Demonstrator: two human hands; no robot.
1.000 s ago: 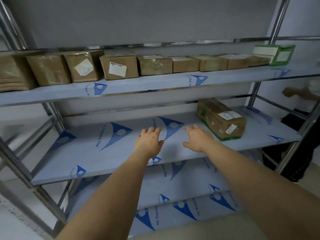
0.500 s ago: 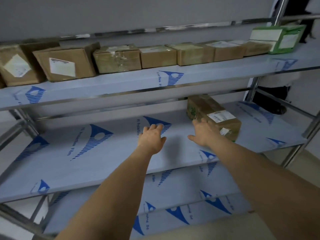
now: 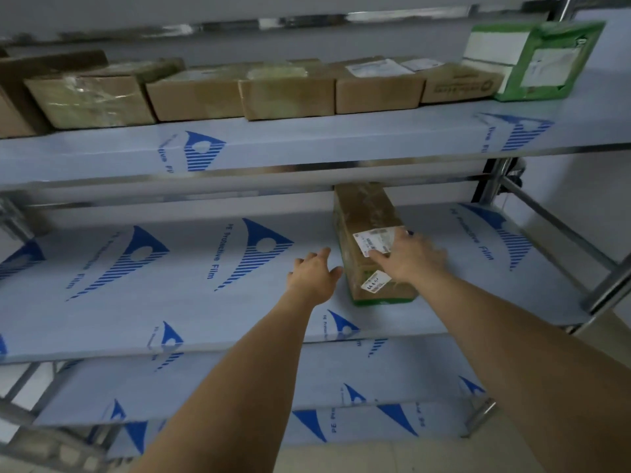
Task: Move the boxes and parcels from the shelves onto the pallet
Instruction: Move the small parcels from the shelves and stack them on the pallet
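1. My left hand [image 3: 316, 273] hovers with fingers spread and holding nothing, just left of the brown box [image 3: 368, 240].
2. The brown box lies on the middle shelf [image 3: 170, 285].
3. My right hand [image 3: 411, 256] rests flat on top of the box, fingers straight.

Two bare forearms show, reaching up from the near edge, one at left and one at right. No sleeve covers either as far as the frame shows. The left hand [image 3: 316, 273] and right hand [image 3: 411, 257] wear no gloves; any rings or watch cannot be made out.
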